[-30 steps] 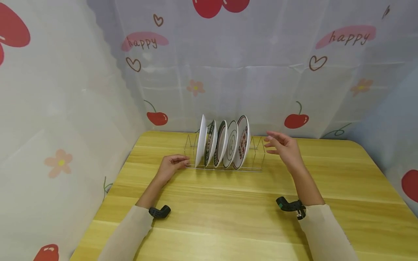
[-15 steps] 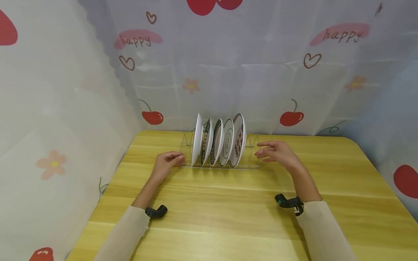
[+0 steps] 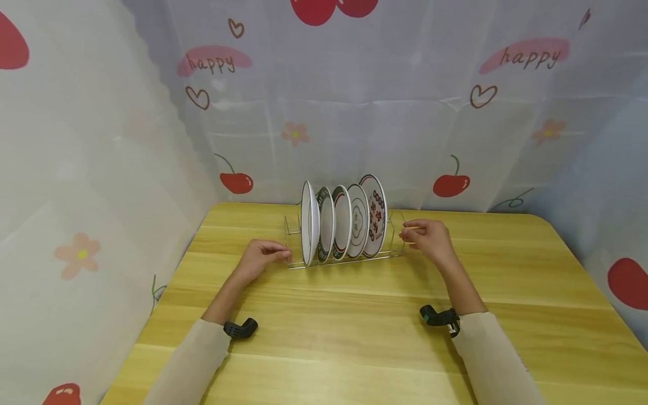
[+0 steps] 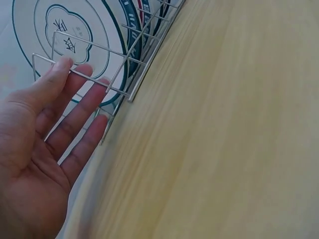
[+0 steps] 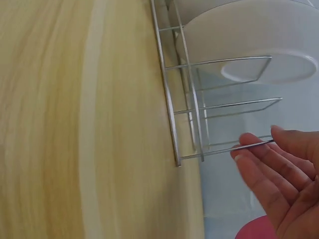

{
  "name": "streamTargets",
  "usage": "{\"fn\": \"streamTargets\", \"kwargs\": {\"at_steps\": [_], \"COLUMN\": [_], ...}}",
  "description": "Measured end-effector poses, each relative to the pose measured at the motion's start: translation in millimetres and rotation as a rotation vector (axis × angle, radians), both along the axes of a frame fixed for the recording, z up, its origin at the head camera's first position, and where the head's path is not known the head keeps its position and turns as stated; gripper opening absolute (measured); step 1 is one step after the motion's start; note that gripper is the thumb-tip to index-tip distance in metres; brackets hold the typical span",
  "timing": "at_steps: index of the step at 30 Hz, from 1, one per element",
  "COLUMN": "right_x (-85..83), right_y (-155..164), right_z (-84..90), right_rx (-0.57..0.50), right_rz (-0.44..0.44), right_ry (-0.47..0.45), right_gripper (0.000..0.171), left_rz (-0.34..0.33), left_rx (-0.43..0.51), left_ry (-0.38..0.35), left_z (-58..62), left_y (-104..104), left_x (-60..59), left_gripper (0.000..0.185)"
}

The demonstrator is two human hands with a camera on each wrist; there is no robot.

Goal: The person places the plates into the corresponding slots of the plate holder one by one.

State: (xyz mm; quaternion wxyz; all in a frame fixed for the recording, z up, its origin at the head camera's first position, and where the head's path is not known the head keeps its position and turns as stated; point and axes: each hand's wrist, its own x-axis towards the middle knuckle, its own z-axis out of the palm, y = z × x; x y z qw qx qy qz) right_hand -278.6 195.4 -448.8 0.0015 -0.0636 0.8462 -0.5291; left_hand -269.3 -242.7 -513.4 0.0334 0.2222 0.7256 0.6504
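Note:
A metal wire dish rack [image 5: 169, 94] stands on the table, holding several plates upright in a row. The leftmost plate [image 3: 310, 225] is white with thin green lines; the rightmost plate [image 3: 376, 219] carries red and dark patterns. Between them are green-rimmed plates [image 3: 342, 222] and a white plate with a ringed centre [image 3: 358, 219]. At the rack's left end, my left hand [image 3: 257, 261] pinches an end wire between thumb and fingers, the lower fingers extended. My right hand [image 3: 430, 242] pinches the end wire at the opposite side.
The wooden table [image 3: 324, 337] extends in front of the rack and to both sides. A printed curtain [image 3: 344, 124] hangs behind its back edge, another along the left. Black wrist cameras [image 3: 241, 328] sit at both cuffs.
My right hand has come down and left onto the rack's end wire. The rack has turned slightly, its left end nearer me and its right end farther back, the plates turning with it.

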Motion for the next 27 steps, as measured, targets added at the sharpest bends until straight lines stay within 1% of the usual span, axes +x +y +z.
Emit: {"fn": "streamTargets", "kwargs": {"at_steps": [2, 6, 8, 11, 12, 14, 15, 17, 19, 21, 23, 25, 27], "right_x": [0.9, 1.0, 0.7, 0.8, 0.9, 1.7, 2.2, 3.3, 5.7, 9.7, 15.3, 21.4, 26.9], "right_y": [0, 2, 3, 5, 5, 5, 5, 4, 2, 0, -4, -7, -11], "right_z": [-1.4, -2.5, -2.0, 0.7, 1.9, 5.6, 7.5, 12.4, 18.5, 26.7, 36.1, 45.0, 52.2], "right_rx": [0.005, 0.016, 0.063, 0.13, 0.131, 0.093, 0.058, -0.025, -0.095, -0.141, -0.156, -0.144, -0.099], "right_rz": [-0.045, -0.085, -0.105, -0.137, -0.153, -0.174, -0.176, -0.166, -0.114, -0.045, 0.019, 0.079, 0.126], "right_ry": [0.014, 0.021, 0.045, 0.098, 0.115, 0.153, 0.174, 0.208, 0.216, 0.205, 0.172, 0.141, 0.125], "right_gripper": [0.03, 0.029, 0.03, 0.033, 0.034, 0.038, 0.041, 0.044, 0.045, 0.045, 0.044, 0.043, 0.043], "left_rz": [-0.031, -0.099, -0.122, -0.14, -0.134, -0.09, -0.061, 0.025, 0.118, 0.175, 0.197, 0.176, 0.14], "left_rx": [-0.018, -0.048, -0.076, -0.076, -0.066, -0.037, -0.013, 0.034, 0.062, 0.101, 0.113, 0.113, 0.084], "left_ry": [0.015, 0.024, 0.02, -0.015, -0.023, -0.036, -0.043, -0.051, -0.055, -0.065, -0.053, -0.034, -0.015], "left_z": [1.9, 5.2, 5.8, 5.2, 4.5, 3.2, 3.1, 2.7, 4.6, 9.1, 15.5, 23.0, 30.3], "left_y": [3, 8, 9, 7, 5, 2, 1, -2, -3, -3, -1, 2, 6], "left_x": [2.4, 6.0, 6.1, 4.8, 3.7, 1.0, 0.0, -1.9, -2.1, -0.5, 1.9, 4.5, 7.4], "left_gripper": [0.013, 0.016, 0.021, 0.025, 0.025, 0.025, 0.027, 0.031, 0.036, 0.037, 0.038, 0.041, 0.044]}}
